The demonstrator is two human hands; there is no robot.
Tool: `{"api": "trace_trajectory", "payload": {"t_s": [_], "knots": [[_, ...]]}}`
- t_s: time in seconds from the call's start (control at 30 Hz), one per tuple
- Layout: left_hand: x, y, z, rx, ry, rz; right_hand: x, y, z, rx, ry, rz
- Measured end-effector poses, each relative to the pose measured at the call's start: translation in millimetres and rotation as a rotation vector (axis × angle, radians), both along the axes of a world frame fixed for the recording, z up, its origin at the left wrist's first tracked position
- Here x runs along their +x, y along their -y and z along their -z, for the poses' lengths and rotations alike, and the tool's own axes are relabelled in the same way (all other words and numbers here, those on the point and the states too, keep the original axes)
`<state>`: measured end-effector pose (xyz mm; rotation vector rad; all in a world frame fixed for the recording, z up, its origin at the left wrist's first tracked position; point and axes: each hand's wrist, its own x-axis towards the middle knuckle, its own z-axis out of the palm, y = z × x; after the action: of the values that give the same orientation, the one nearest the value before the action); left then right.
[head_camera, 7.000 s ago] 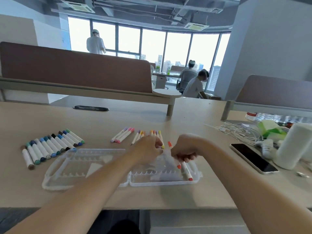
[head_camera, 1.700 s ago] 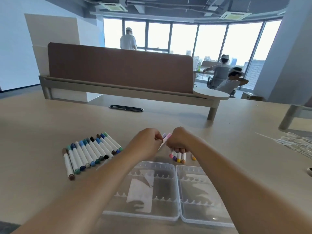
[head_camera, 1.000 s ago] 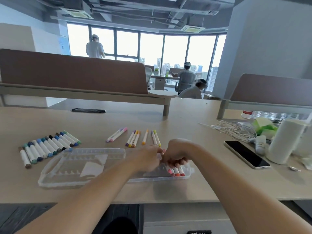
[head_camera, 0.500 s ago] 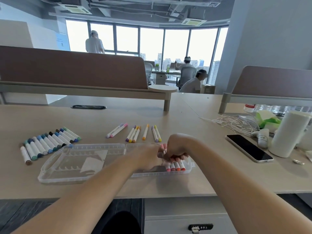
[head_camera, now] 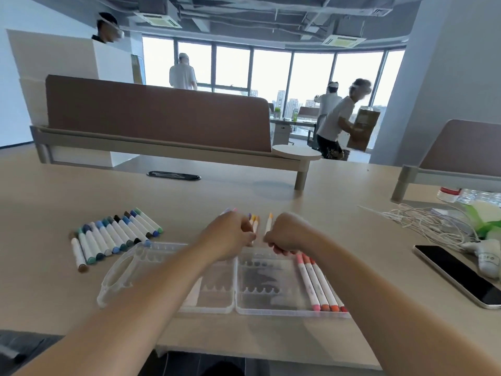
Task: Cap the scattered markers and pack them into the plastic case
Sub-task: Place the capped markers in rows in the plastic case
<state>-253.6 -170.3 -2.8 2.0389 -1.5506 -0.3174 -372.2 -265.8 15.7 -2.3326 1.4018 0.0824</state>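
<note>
Clear plastic case (head_camera: 168, 270) lies open on the table (head_camera: 352, 191), four pink-to-red markers (head_camera: 317, 283) slotted at its right edge. My left hand (head_camera: 230, 236) and right hand (head_camera: 287, 234) are curled into loose fists above its far rim, beside the yellow and purple markers (head_camera: 254, 222); whether either pinches anything I cannot tell. A careless reach could knock those loose markers rolling, or nudge the light case. My knuckles hide the fingertips; caps on the blue and green row (head_camera: 113, 237) are too small to check.

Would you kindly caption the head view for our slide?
Both hands, left hand and right hand, work above the open plastic case holding four red-toned markers.
</note>
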Motion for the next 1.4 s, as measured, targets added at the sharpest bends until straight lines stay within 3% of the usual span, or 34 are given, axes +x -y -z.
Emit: {"api": "trace_trajectory", "payload": {"t_s": [0.1,0.23,0.3,0.53,0.73,0.97,1.1,1.4], "knots": [[28.3,-1.6,-2.0,-0.039,-0.006,-0.062,42.7,2.6,4.2,-0.031,0.024,-0.030],[62.5,-1.9,-4.0,-0.060,-0.014,-0.137,86.4,12.9,13.2,-0.027,0.256,-0.051],[80.1,0.4,-3.6,-0.051,0.008,-0.166,101.9,19.2,12.0,-0.063,0.237,-0.060],[109.7,10.7,4.8,-0.031,-0.003,-0.161,167.0,51.2,18.0,0.019,-0.245,-0.018],[115.2,9.0,10.0,-0.026,-0.031,-0.149,181.0,56.8,30.3,0.034,-0.352,-0.025],[93.6,-4.6,3.5,-0.008,-0.013,-0.151,147.2,36.0,1.7,0.120,-0.347,-0.039],[55.3,-12.5,-4.4,-0.002,-0.025,-0.076,88.5,9.9,-20.6,0.137,-0.246,-0.128],[-49.1,-11.9,-3.1,0.082,0.057,0.113,-41.6,-16.5,-26.0,0.167,-0.256,-0.085]]}}
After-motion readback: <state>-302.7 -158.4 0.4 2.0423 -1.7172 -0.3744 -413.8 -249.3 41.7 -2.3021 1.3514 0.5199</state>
